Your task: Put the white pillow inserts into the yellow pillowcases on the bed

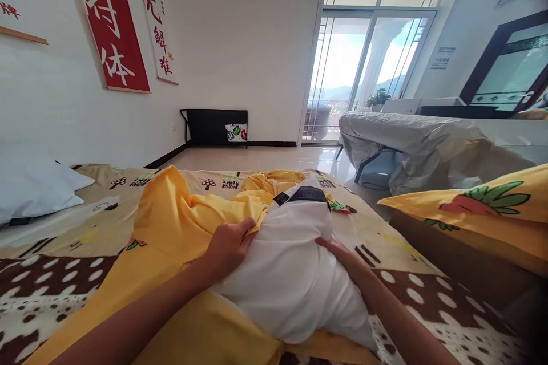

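A white pillow point(295, 274) with a dark label point(309, 194) at its far end lies in front of me, partly on yellow cloth. My left hand point(231, 248) is closed on the edge of a yellow pillowcase point(166, 222), right against the pillow's left side. This pillowcase spreads loosely to the left and under the pillow, with a small printed carrot-like figure on it. My right hand point(338, 251) grips the pillow's right side, thumb on top; its other fingers are mostly hidden. More crumpled yellow cloth point(274, 181) lies just beyond the pillow.
A patterned beige and brown blanket point(411, 245) covers the bed. Another white pillow point(38, 188) lies at the left. At the right edge is a yellow pillow with a carrot print point(483, 205). Beyond stand a plastic-covered table point(398, 125) and a folded black piece of furniture point(209, 127).
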The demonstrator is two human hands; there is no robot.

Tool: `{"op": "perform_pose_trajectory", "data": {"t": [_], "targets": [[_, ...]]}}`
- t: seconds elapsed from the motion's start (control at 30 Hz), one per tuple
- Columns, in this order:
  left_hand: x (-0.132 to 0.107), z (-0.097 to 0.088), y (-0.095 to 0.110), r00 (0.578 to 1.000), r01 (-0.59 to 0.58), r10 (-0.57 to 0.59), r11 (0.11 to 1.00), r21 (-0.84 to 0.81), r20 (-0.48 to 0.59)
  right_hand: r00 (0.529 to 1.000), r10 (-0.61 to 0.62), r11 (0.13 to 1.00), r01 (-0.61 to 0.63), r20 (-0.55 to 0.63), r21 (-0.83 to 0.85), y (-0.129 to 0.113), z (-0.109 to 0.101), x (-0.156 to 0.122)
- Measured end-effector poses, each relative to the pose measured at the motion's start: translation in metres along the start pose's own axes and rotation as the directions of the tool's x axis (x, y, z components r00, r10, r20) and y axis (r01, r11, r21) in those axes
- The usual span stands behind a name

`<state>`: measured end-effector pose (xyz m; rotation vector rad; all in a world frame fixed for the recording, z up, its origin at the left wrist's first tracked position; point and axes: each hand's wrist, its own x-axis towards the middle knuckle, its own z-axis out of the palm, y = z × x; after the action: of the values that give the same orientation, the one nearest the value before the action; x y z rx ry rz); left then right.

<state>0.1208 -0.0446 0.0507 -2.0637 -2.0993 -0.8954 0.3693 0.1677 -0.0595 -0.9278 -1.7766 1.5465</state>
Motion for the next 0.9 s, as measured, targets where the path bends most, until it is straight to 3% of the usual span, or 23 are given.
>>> {"op": "perform_pose_trajectory", "data": {"t": [0.1, 0.27, 0.4, 0.5, 0.53, 0.57, 0.6, 0.63, 0.7, 0.77, 0.83, 0.9], "targets": [[-0.016, 0.0, -0.001, 0.986, -0.159, 0.164, 0.977, 0.144, -0.024, 0.975, 0.107, 0.985, -0.131, 0.192, 0.114, 0.0, 0.026, -0.002], [-0.046, -0.008, -0.002, 0.935, -0.302, 0.347, 0.883, 0.358, -0.067, 0.953, 0.085, 0.992, -0.107, 0.289, 0.061, -0.027, 0.052, -0.012], [-0.072, -0.012, 0.001, 0.947, -0.275, 0.321, 0.836, 0.475, -0.015, 0.982, 0.078, 0.994, -0.09, 0.173, 0.059, -0.068, 0.054, -0.012], [-0.07, -0.018, -0.008, 0.954, -0.202, 0.294, 0.778, 0.594, -0.061, 0.99, -0.14, 0.986, 0.139, -0.002, -0.097, -0.133, 0.053, -0.004], [-0.062, -0.023, -0.014, 0.952, -0.148, 0.283, 0.754, 0.64, -0.114, 0.959, -0.282, 0.943, 0.271, -0.033, -0.192, -0.161, 0.055, -0.003], [-0.05, -0.03, -0.02, 0.947, -0.074, 0.263, 0.736, 0.673, -0.184, 0.897, -0.44, 0.864, 0.412, -0.036, -0.29, -0.191, 0.059, -0.005], [-0.034, -0.039, -0.026, 0.935, 0.011, 0.235, 0.728, 0.686, -0.265, 0.799, -0.6, 0.746, 0.548, -0.027, -0.378, -0.221, 0.064, -0.009], [-0.017, -0.048, -0.032, 0.915, 0.105, 0.193, 0.734, 0.672, -0.354, 0.67, -0.742, 0.595, 0.655, -0.004, -0.465, -0.251, 0.071, -0.015], [0.018, -0.065, -0.042, 0.859, 0.271, 0.074, 0.772, 0.574, -0.506, 0.422, -0.902, 0.268, 0.715, 0.093, -0.646, -0.302, 0.089, -0.032], [0.042, -0.073, -0.05, 0.83, 0.341, -0.04, 0.826, 0.449, -0.556, 0.249, -0.942, -0.021, 0.623, 0.224, -0.782, -0.333, 0.109, -0.048], [0.044, -0.07, -0.054, 0.861, 0.32, -0.115, 0.88, 0.351, -0.496, 0.177, -0.924, -0.217, 0.486, 0.338, -0.847, -0.337, 0.128, -0.055], [0.024, -0.061, -0.051, 0.943, 0.235, -0.145, 0.928, 0.288, -0.3, 0.18, -0.873, -0.354, 0.406, 0.454, -0.842, -0.312, 0.144, -0.049]]}}
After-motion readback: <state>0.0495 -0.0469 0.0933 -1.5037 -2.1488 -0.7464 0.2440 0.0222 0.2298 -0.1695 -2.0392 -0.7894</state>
